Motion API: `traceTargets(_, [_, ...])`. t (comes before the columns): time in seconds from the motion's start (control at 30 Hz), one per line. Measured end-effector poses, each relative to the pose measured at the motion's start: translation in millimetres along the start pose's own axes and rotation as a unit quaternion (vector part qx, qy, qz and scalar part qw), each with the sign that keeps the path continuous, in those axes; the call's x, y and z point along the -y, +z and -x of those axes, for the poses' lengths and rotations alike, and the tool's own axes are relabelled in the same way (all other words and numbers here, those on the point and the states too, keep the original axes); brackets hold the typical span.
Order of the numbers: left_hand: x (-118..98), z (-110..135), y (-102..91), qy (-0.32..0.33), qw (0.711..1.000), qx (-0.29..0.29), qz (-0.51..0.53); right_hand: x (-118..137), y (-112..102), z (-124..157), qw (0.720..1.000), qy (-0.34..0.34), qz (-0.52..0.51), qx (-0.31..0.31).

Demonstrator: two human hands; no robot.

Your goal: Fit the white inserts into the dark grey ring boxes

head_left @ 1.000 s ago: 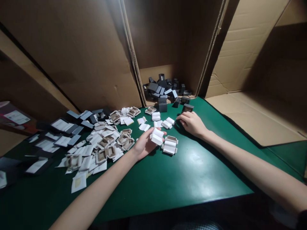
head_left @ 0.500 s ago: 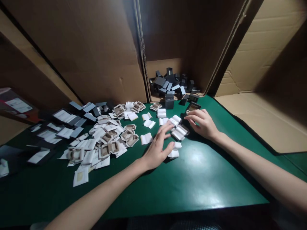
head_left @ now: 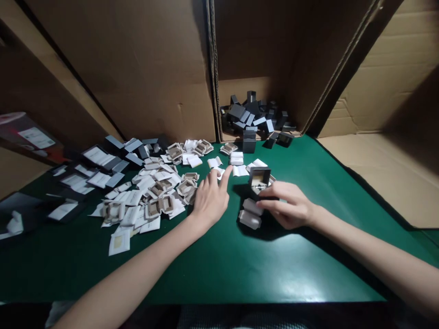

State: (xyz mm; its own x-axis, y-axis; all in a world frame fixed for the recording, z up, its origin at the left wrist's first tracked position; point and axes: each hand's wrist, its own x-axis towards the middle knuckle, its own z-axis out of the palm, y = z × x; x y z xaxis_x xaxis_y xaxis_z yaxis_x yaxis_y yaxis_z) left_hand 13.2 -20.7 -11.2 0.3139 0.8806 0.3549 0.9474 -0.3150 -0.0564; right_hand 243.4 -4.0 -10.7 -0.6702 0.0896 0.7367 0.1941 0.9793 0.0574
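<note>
My right hand [head_left: 290, 205] is closed on a small open black box [head_left: 259, 176], tilted up so that its light brown inside shows. Just below that hand, a white folded insert [head_left: 250, 219] lies on the green table. My left hand [head_left: 211, 201] is further left, palm down, with thumb and fingers apart. Its fingertips are around a small white folded piece [head_left: 220, 172]; whether they touch it I cannot tell. Further back are more white pieces [head_left: 240, 171] and a white stacked insert [head_left: 236, 158].
A heap of white papers and cardboard trays [head_left: 151, 201] spreads left of my left hand. Open black boxes [head_left: 99, 157] lie beyond it. More black boxes [head_left: 254, 112] are piled inside a cardboard box [head_left: 240, 87] at the back. A cardboard flap [head_left: 380, 178] lies at right.
My right hand has picked up the black box and brought it nearer. My left hand has moved left, off the white inserts, to a white piece. The view has shifted slightly.
</note>
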Motion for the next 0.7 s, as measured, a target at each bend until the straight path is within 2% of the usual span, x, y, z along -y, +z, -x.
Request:
traceTargets(0.17, [-1.6, 0.0, -0.2, 0.009, 1.000, 0.028, -0.009, 39.4, 4.8, -19.8, 0.989, -0.134, -0.062, 0.006])
traceTargets(0.27, [0.3, -0.5, 0.9, 0.012, 0.999, 0.018, 0.036, 49.6, 9.2, -23.1, 0.981, -0.169, -0.081, 0.046])
traceTargets(0.33, [2.1, -0.7, 2.7, 0.014, 0.997, 0.008, 0.074, 41.9, 11.1, -19.0, 0.985, -0.143, -0.060, 0.071])
traceTargets(0.4, [3.6, -0.7, 4.9, 0.016, 0.994, 0.001, 0.110, 23.7, 10.7, -10.7, 0.995, -0.067, 0.001, 0.074])
traceTargets(0.47, [4.4, -0.7, 6.5, 0.019, 0.988, 0.000, 0.152, 2.7, 7.1, -1.2, 0.996, 0.021, 0.078, 0.044])
traceTargets(0.53, [4.3, -0.8, 6.6, 0.023, 0.982, -0.003, 0.189, -11.3, 1.4, 5.5, 0.989, 0.070, 0.127, 0.007])
traceTargets(0.57, [3.8, -0.8, 6.0, 0.025, 0.981, -0.010, 0.194, -13.2, -1.4, 6.6, 0.988, 0.071, 0.135, -0.012])
traceTargets(0.63, [2.0, -0.9, 3.8, 0.027, 0.985, -0.034, 0.166, -5.2, -4.8, 3.4, 0.993, 0.030, 0.107, -0.027])
traceTargets(0.7, [-0.3, -0.9, 1.4, 0.019, 0.992, -0.053, 0.109, 14.9, -3.6, -5.5, 0.999, -0.037, 0.026, 0.004])
